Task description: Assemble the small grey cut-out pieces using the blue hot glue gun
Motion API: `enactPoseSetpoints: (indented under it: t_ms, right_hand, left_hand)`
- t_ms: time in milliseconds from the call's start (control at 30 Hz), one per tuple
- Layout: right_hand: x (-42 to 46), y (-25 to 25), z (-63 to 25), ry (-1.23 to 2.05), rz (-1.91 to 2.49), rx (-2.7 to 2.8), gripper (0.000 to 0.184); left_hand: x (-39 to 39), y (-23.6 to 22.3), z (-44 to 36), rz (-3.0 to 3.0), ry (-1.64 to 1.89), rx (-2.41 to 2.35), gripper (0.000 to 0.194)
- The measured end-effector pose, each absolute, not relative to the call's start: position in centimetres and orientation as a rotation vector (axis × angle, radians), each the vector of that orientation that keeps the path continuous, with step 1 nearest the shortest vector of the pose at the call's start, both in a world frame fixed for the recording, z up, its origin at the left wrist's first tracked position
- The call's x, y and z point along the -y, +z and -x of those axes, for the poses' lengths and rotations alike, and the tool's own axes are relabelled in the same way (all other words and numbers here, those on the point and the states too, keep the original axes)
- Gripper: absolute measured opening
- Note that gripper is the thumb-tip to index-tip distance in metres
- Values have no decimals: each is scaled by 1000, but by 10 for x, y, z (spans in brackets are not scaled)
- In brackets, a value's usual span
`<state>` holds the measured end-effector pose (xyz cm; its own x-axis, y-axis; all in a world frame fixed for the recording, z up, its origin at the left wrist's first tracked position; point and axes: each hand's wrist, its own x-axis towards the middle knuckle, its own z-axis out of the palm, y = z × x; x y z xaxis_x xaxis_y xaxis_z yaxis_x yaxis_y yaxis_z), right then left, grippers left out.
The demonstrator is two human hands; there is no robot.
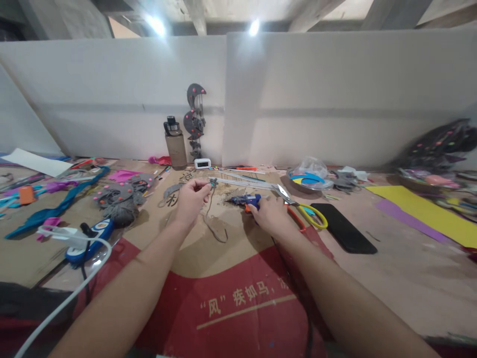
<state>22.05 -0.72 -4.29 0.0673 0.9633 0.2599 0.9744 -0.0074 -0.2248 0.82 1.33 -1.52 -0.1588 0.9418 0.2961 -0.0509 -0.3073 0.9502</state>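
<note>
In a pinch, my left hand (192,200) has a small dark bluish-grey piece (213,183) at its fingertips, too small to make out fully. A thin grey cord (209,219) hangs from there and curls on the cardboard (201,256). My right hand (274,214) is closed round a blue hot glue gun (252,200) with an orange trigger, its nozzle pointing left. Just right of that hand lie scissors (313,214) with yellow and red handles. A grey crescent piece (170,193) rests left of my left hand.
A black phone (345,227) lies to the right. A bottle (176,144) and a small white clock (202,163) stand at the back. Grey yarn (121,211), a blue power strip (91,241) and a white cable (100,263) are left. A bowl (311,185) sits behind the phone.
</note>
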Motion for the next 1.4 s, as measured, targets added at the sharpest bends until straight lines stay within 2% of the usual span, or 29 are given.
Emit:
enactPoseSetpoints:
  t_ms: [100,200,300,433,533,767,933,1000,1100,1200,1300,1400]
  right_hand:
    - [13,-35,-213,-4,1741,1746,28]
    - [14,-30,-191,480,1342,1591,21]
    - [11,-29,-161,938,1034,1359,31]
    - [5,-29,-134,1230,843,1148,41]
    - [4,-29,-128,1191,895,1089,36]
    - [7,-29,-138,903,1026,1312,15]
    - [11,-29,-142,890,960,1312,22]
    - [9,-31,-141,927,929,1259,31]
    - [6,-32,-139,1071,906,1184,44]
    - [6,-31,-137,1247,860,1131,45]
    - [8,-29,-138,1278,885,1131,38]
    - [9,-28,-141,1060,1006,1244,20]
  left_hand:
    - [-12,-16,-9,-1357,1579,-1136,16]
    - [-9,-14,-10,-1501,1567,-1222,14]
    - [-5,-10,-11,-1624,1555,-1293,14]
    - [-1,-4,-14,-1655,1585,-1245,17]
    - [-2,-3,-14,-1549,1585,-1170,23]
    - [-9,-12,-15,-1347,1488,-1091,23]
    - [-8,-12,-16,-1333,1457,-1061,20]
    - [-7,-12,-16,-1434,1454,-1120,19]
    - [-5,-12,-15,-1606,1454,-1230,19]
    - [-5,-12,-15,-1651,1447,-1252,19]
    - [-4,-11,-17,-1586,1434,-1212,20]
    - [-3,-10,-19,-1468,1432,-1149,23]
